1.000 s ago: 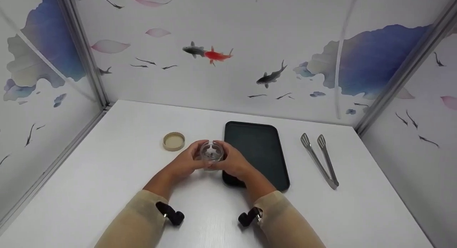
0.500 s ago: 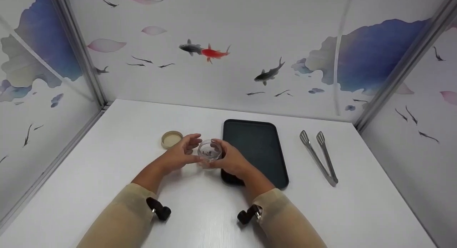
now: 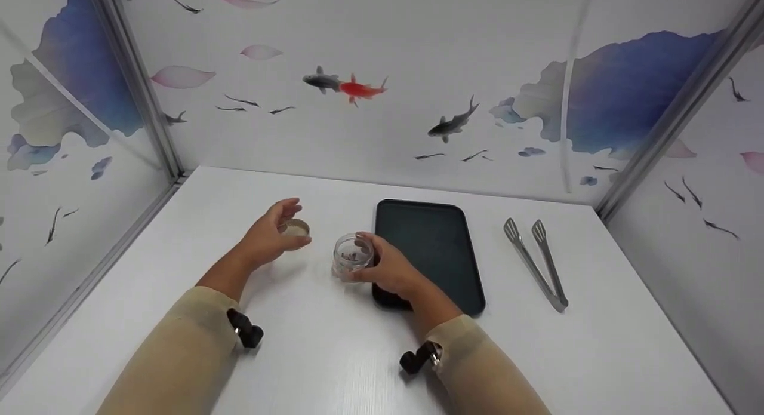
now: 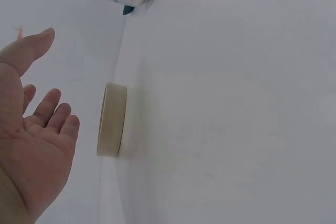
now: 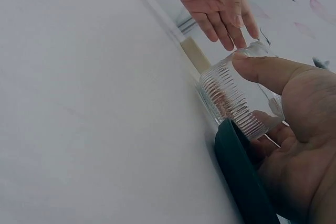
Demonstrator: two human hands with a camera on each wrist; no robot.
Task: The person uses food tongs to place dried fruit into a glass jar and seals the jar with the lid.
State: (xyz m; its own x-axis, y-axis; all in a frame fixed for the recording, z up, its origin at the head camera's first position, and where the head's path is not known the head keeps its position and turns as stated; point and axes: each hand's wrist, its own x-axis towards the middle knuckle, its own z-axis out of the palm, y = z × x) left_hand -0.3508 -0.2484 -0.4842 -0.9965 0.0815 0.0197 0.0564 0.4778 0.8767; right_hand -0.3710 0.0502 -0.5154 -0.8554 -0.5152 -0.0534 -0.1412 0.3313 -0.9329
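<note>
A clear glass jar (image 3: pixel 351 261) with ribbed sides stands without a lid near the middle of the table. My right hand (image 3: pixel 388 266) grips it from the right, thumb on the near side and fingers behind. A few small dark marks show through its mouth. My left hand (image 3: pixel 267 236) is over by a beige round lid (image 3: pixel 296 228), fingers spread and holding nothing. In the left wrist view the lid (image 4: pixel 113 120) rests on the table, a gap away from the open palm (image 4: pixel 39 150). The hand partly hides the lid in the head view.
Just right of the jar lies a dark green rectangular tray (image 3: pixel 427 248), its left edge partly behind the right hand. Metal tongs (image 3: pixel 540 269) with slotted tips lie spread farther right. Printed wall panels (image 3: pixel 382 152) enclose the table's back and sides.
Both hands were around the jar a second ago. The left hand has let go and moved left to the lid; the right hand keeps its hold, with the jar nearly in place.
</note>
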